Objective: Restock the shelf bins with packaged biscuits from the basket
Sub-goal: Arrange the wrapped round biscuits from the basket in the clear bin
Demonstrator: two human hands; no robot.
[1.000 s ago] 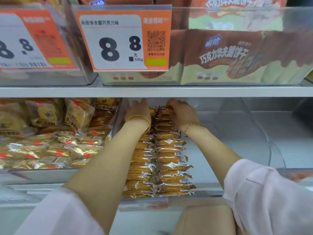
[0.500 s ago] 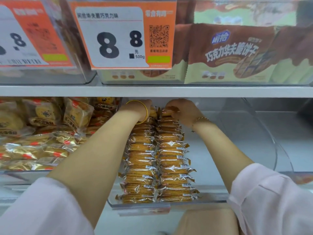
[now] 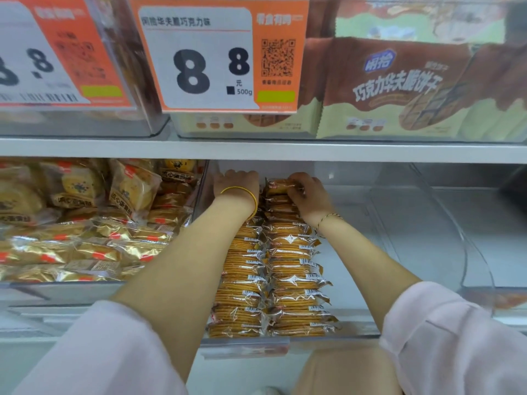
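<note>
Two rows of clear-wrapped round biscuit packets, a left row [image 3: 242,280] and a right row [image 3: 293,280], stand on edge in a transparent shelf bin [image 3: 356,333] on the lower shelf. My left hand [image 3: 236,183] lies over the far end of the left row; its fingers bend down behind the packets, out of sight. My right hand [image 3: 309,195] pinches the rearmost biscuit packet [image 3: 278,186] of the right row, which stands slightly higher than the others. The basket is not clearly in view.
The upper shelf edge [image 3: 256,149] hangs just above my hands. Above it are an 8.8 price tag [image 3: 214,58] and chocolate wafer packs [image 3: 399,89]. A bin of gold-wrapped cakes [image 3: 85,246] adjoins on the left, a curved transparent bin [image 3: 462,238] on the right.
Both hands stay at the far end of the two rows. My head has come slightly nearer and lower, so the rows look longer.
</note>
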